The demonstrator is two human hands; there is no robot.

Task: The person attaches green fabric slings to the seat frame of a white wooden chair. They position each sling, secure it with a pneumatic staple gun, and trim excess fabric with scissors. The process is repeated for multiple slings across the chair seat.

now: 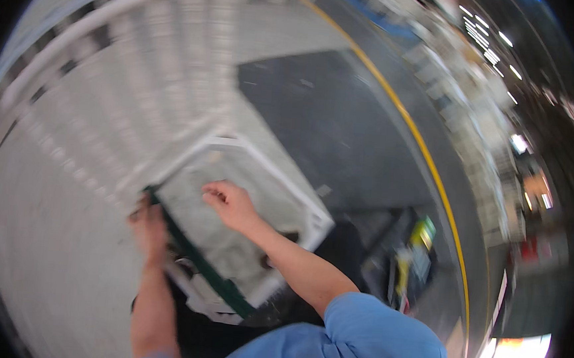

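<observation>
A white frame with angled corners (268,158) lies before me, with a grey surface showing inside it. Across its left side runs a dark green strip (195,256), slanting from upper left to lower right. My left hand (147,226) is at the upper end of this strip, smeared by motion; whether it grips the strip is unclear. Over the inside of the frame, my right hand (229,203) has its fingers curled together. Anything between those fingertips is too blurred to make out. Dark round shapes show at the frame's near end.
White slatted railing-like parts (190,46) stand at the upper left. To the right, a dark mat (331,115) covers the floor, bordered by a yellow line (405,114). Yellow and dark items (418,255) sit in a dark holder at my right. Pale stacked pieces (470,132) line the far right.
</observation>
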